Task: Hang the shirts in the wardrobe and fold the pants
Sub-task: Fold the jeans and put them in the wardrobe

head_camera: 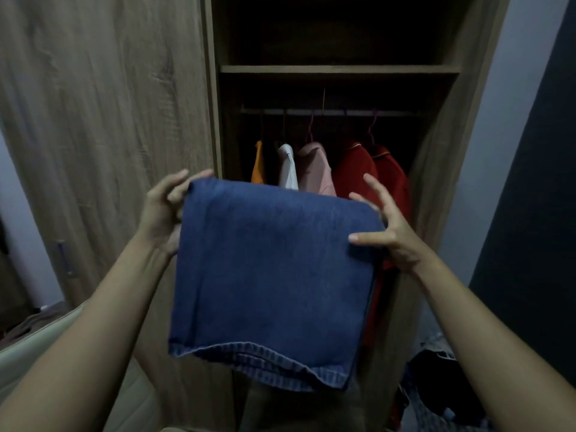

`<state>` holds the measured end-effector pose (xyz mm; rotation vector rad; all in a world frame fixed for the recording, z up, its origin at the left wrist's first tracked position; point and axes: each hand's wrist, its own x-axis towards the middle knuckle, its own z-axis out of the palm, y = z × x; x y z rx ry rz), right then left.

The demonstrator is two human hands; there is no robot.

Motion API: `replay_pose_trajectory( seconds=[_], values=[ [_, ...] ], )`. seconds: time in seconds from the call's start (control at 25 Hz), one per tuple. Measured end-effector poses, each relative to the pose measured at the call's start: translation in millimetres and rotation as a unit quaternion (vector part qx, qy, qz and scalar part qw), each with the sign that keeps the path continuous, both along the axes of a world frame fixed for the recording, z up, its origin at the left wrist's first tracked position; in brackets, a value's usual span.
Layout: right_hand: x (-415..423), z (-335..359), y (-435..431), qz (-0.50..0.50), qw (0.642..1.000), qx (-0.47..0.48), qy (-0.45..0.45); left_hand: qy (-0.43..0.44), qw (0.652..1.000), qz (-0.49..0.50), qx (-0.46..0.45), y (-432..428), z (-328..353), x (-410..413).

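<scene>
the fingers [182, 182] of my left hand [162, 213] are curled and pinch the top left corner of the folded jeans [268, 269]. on my right hand [392, 235] the fingers are spread and straight, and only the thumb [361, 237] presses on the front of the right edge. the jeans hang in the air between both hands, in front of the open wardrobe [442, 151].

i think the risk is on the right side: this hold is weak, so the denim can slide from under the thumb and the fold can open, with the hem falling down. the jeans may also brush the hanging clothes behind them.

inside the wardrobe, on the rail [336, 112], hang an orange shirt [258, 165], a white shirt [288, 166], a pink shirt [316, 169] and two red shirts [355, 169]. the shelf [339, 69] above is too dark to tell what it holds.
</scene>
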<state>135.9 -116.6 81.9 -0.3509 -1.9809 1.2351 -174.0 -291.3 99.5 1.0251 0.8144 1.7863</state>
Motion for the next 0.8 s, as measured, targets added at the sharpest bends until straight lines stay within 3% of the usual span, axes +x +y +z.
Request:
replay_pose_trajectory(
  seconds=[0.08, 0.16, 0.36, 0.52, 0.6, 0.68, 0.8],
  values=[
    [2.6, 18.2, -4.7, -0.036, 0.994, 0.105, -0.001, 0.138, 0.989, 0.054, 0.022, -17.6, 20.3, -3.2],
    [5.5, 36.3, -2.0, -0.062, 0.981, 0.181, 0.022, 0.288, 0.947, 0.137, 0.038, -26.9, 38.7, 13.1],
    [5.6, 50.8, 5.4, -0.099, 0.972, 0.207, 0.056, 0.393, 0.867, 0.305, 0.031, -21.4, 26.0, 30.6],
    [3.8, 31.3, 16.0, -0.163, 0.975, 0.151, 0.031, 0.367, 0.881, 0.300, 0.016, -7.7, 3.9, 33.6],
    [-0.7, 27.5, 15.9, -0.228, 0.961, 0.148, 0.056, 0.297, 0.904, 0.305, 0.039, 2.6, 1.3, 43.2],
    [-7.6, 34.6, 12.3, -0.264, 0.951, 0.123, 0.105, 0.279, 0.904, 0.321, 0.051, 11.1, 7.7, 55.5],
    [-8.6, 28.1, 14.7, -0.216, 0.970, -0.017, 0.112, 0.233, 0.919, 0.318, 0.013, 22.0, 7.5, 65.4]
  ],
)
